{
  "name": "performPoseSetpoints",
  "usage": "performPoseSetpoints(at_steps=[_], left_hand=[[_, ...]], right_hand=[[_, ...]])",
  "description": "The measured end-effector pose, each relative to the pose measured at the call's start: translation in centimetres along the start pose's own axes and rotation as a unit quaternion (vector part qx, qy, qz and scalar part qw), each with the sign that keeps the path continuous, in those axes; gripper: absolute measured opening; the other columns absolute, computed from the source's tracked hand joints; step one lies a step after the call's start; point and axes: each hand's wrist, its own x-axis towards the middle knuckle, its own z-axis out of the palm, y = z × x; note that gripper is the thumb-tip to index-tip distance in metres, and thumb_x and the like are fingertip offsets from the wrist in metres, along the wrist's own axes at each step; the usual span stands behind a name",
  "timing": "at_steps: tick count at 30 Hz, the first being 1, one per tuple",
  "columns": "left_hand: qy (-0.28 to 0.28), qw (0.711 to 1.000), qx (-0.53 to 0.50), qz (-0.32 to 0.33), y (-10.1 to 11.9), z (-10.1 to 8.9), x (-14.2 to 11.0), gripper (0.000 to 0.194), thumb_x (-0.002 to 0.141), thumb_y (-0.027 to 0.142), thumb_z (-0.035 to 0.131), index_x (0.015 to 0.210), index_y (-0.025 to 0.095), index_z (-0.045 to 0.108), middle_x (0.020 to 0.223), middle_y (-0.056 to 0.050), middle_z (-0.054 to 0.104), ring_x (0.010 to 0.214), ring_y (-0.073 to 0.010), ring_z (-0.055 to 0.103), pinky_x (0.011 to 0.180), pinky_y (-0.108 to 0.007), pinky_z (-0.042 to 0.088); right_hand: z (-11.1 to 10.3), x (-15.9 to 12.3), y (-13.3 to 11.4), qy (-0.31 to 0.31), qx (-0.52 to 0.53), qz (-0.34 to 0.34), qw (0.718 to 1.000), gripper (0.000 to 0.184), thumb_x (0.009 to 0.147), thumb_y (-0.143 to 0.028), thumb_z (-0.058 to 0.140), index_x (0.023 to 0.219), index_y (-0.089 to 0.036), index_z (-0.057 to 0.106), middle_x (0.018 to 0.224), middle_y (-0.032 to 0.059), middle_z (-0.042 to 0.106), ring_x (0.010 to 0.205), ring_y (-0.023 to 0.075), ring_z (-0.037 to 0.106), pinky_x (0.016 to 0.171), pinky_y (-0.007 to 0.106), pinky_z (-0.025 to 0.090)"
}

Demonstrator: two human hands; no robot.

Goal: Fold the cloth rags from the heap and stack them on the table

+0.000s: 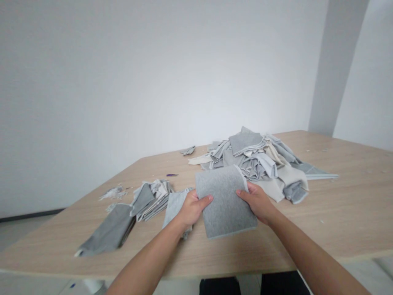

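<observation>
A rectangular piece of grey fabric (225, 209) is held up above the front of the table between my two hands. My left hand (193, 207) grips its left side, thumb on the face and fingers behind. On the right side, my right hand (254, 200) pinches it the same way, thumb in front. A pale edge runs along the fabric's top right and bottom. Just behind my left hand lies a light grey fabric piece (175, 205), partly hidden by the hand and forearm.
A large heap of grey and cream fabric pieces (245, 147) lies behind my hands. To the left are a folded stack (155, 200), a long grey piece (109, 229) and white lint (113, 192). A small purple tool (172, 175) and a fabric scrap (188, 150) lie farther back on the wooden table (346, 205).
</observation>
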Motion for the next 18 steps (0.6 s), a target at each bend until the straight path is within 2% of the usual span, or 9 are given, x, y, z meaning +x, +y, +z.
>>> performPoseSetpoints(at_steps=[2, 4, 6, 9, 11, 13, 14, 16, 18], left_hand=[[0.005, 0.985, 0.131, 0.116, -0.3, -0.8, -0.4, 0.023, 0.081, 0.031, 0.065, 0.098, 0.017, 0.071, 0.096, -0.009, 0.073, 0.093, -0.0261, 0.067, 0.088, -0.044, 0.051], [0.001, 0.935, 0.249, 0.252, -0.4, -1.7, -0.5, 0.024, 0.083, 0.029, 0.062, 0.103, 0.019, 0.071, 0.103, -0.009, 0.071, 0.100, -0.0247, 0.065, 0.092, -0.042, 0.050], [-0.045, 0.876, 0.329, 0.351, -0.4, -2.4, -0.5, 0.031, 0.084, 0.027, 0.061, 0.114, 0.021, 0.067, 0.114, -0.010, 0.067, 0.105, -0.0227, 0.063, 0.092, -0.037, 0.051], [-0.110, 0.812, 0.390, 0.420, -0.1, -3.0, -0.3, 0.047, 0.083, 0.021, 0.062, 0.129, 0.022, 0.056, 0.127, -0.013, 0.059, 0.110, -0.0202, 0.061, 0.090, -0.031, 0.051], [-0.102, 0.795, 0.403, 0.442, 0.0, -3.0, -0.2, 0.052, 0.082, 0.019, 0.064, 0.132, 0.024, 0.053, 0.129, -0.014, 0.057, 0.110, -0.0194, 0.060, 0.089, -0.029, 0.051], [-0.092, 0.802, 0.397, 0.437, 0.0, -2.9, 0.0, 0.051, 0.080, 0.018, 0.066, 0.130, 0.023, 0.055, 0.127, -0.014, 0.059, 0.108, -0.0195, 0.061, 0.088, -0.030, 0.051], [-0.086, 0.816, 0.381, 0.427, 0.0, -2.8, 0.1, 0.049, 0.079, 0.018, 0.067, 0.127, 0.023, 0.058, 0.124, -0.014, 0.060, 0.106, -0.0200, 0.062, 0.087, -0.031, 0.052], [-0.065, 0.868, 0.329, 0.366, 0.0, -2.5, 0.2, 0.044, 0.074, 0.019, 0.071, 0.118, 0.022, 0.065, 0.116, -0.013, 0.065, 0.101, -0.0216, 0.064, 0.087, -0.034, 0.051], [-0.029, 0.929, 0.258, 0.263, 0.1, -2.2, 0.3, 0.037, 0.069, 0.020, 0.076, 0.106, 0.022, 0.072, 0.109, -0.013, 0.068, 0.100, -0.0237, 0.064, 0.090, -0.036, 0.049]], right_hand=[[-0.3, 0.0, -0.2, -0.016, -0.041, -0.010, 0.999, 0.029, 0.077, -0.034, 0.062, 0.101, -0.019, 0.067, 0.090, 0.0022, 0.072, 0.078, 0.0222, 0.066, 0.073, 0.035, 0.050], [-0.7, -0.1, -0.6, -0.022, -0.092, -0.044, 0.994, 0.023, 0.077, -0.032, 0.060, 0.095, -0.020, 0.069, 0.090, 0.0023, 0.072, 0.081, 0.0224, 0.065, 0.075, 0.035, 0.049], [-0.9, -0.1, -1.0, -0.019, -0.136, -0.094, 0.986, 0.019, 0.075, -0.028, 0.061, 0.089, -0.021, 0.071, 0.091, 0.0027, 0.072, 0.088, 0.0230, 0.064, 0.081, 0.034, 0.048], [-1.0, -0.3, -1.2, -0.008, -0.148, -0.121, 0.981, 0.017, 0.072, -0.025, 0.063, 0.086, -0.022, 0.072, 0.095, 0.0032, 0.071, 0.094, 0.0221, 0.063, 0.085, 0.033, 0.045], [-0.9, -0.4, -1.2, 0.005, -0.126, -0.090, 0.988, 0.018, 0.071, -0.027, 0.065, 0.087, -0.023, 0.071, 0.094, 0.0030, 0.070, 0.089, 0.0208, 0.063, 0.080, 0.032, 0.047], [-0.7, -0.6, -1.1, 0.016, -0.099, -0.042, 0.994, 0.023, 0.070, -0.031, 0.065, 0.090, -0.022, 0.069, 0.093, 0.0029, 0.069, 0.083, 0.0202, 0.063, 0.074, 0.031, 0.048], [-0.6, -0.7, -1.0, 0.019, -0.083, -0.020, 0.996, 0.025, 0.071, -0.033, 0.064, 0.093, -0.022, 0.068, 0.094, 0.0031, 0.069, 0.082, 0.0203, 0.063, 0.072, 0.031, 0.048], [-0.5, -1.1, -1.0, 0.013, -0.048, 0.007, 0.999, 0.031, 0.074, -0.039, 0.059, 0.099, -0.022, 0.066, 0.099, 0.0042, 0.068, 0.087, 0.0219, 0.063, 0.073, 0.031, 0.048], [-0.5, -1.4, -0.9, -0.011, -0.015, 0.001, 1.000, 0.039, 0.077, -0.046, 0.055, 0.108, -0.023, 0.063, 0.106, 0.0051, 0.067, 0.096, 0.0239, 0.062, 0.077, 0.032, 0.048]])
